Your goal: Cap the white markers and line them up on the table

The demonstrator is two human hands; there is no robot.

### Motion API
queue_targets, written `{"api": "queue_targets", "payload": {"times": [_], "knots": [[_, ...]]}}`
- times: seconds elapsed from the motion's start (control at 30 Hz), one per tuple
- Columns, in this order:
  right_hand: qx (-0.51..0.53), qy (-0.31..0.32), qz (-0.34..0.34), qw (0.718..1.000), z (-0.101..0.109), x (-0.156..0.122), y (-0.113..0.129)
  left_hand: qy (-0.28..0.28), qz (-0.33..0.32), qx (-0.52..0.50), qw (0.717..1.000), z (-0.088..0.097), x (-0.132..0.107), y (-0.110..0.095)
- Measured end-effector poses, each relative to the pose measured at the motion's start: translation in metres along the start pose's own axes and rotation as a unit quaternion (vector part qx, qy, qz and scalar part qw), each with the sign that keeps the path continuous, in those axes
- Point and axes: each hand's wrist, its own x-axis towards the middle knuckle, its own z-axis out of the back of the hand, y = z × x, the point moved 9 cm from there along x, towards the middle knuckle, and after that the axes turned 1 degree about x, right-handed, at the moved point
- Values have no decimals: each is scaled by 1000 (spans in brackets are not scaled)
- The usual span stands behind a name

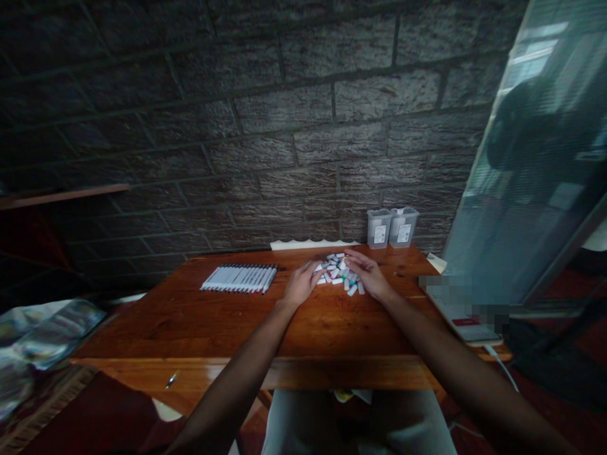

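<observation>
Pale trousers (294,423) show below the front edge of a varnished wooden table (332,332), as two bare forearms stretch across its top toward a loose heap of short, cap-like pieces (336,273) on the far half, right of the tabletop's middle. The pieces, white and grey with touches of green, teal and red, point every which way: one white piece at the near edge slants from near left to far right, a grey one beside it runs nearly front to back, and another lies crosswise. The left hand (301,282), palm down and half open with fingers bent, cups the heap's left side; the right hand (370,275), fingers stretched farther and thumb apart, frames its right side. Whether either has hold of a piece cannot be told. To the left, well apart, white marker pens (239,279) lie flat in a neat side-by-side row, their long axes running away from the person and leaning right at the dark far ends. Behind the heap, a white strip (313,245) with a wavy edge lies along the wall side, and two clear plastic containers (378,229) stand upright against dark grey blockwork (294,126).
</observation>
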Motion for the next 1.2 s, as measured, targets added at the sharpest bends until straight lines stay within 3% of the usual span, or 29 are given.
{"api": "queue_targets", "payload": {"times": [0.2,0.47,0.7,0.8,0.9,0.97,1.0,1.1,1.2], "knots": [[33,-8,-19,999,3,-1,-3,1,-18,9,1000,-1,0,-3],[-30,52,-26,998,-12,-6,-3,24,-77,19,997,-10,-3,-13],[-176,70,2,982,-14,-12,4,47,-116,21,992,-13,-5,-26],[-202,67,39,976,-15,-12,9,47,-85,-12,995,-10,-3,-27],[-227,21,57,972,-5,-8,11,-23,34,-93,995,6,0,-7],[-263,-6,53,963,5,-7,11,-97,131,-198,967,20,-3,17],[-283,-13,51,958,9,-6,11,-128,173,-273,938,25,-5,29],[-326,-21,48,944,19,-6,11,-156,253,-528,795,24,-7,53],[-356,-24,50,933,23,-6,10,-171,276,-683,654,25,-7,61]]}}
